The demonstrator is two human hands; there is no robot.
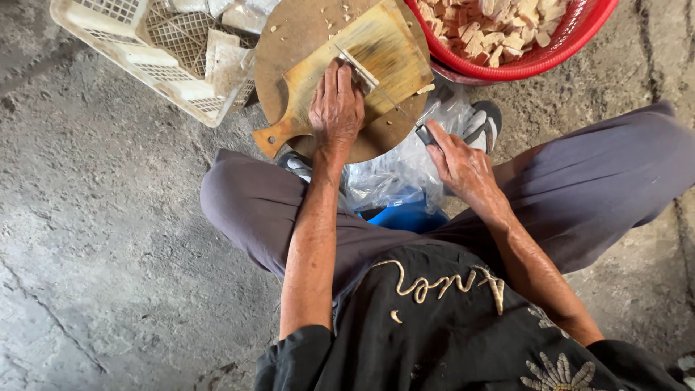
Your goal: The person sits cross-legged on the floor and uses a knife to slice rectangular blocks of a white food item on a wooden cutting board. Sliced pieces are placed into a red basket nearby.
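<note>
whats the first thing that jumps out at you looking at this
The eye lands on the left hand pressing down on a yellow cutting board that lies on a round wooden block, while the right hand grips a knife whose blade crosses the board. Top right, a red basket brims with pale cut chunks; top left sits a white plastic crate on the concrete floor.

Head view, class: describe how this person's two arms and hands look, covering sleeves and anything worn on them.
Both forearms are bare from the black sleeves down. The left hand and right hand wear no gloves, and no rings, watch or bracelets are visible. The black top has pale stitched decoration on the front and a flower-like pattern near the right sleeve.
</note>
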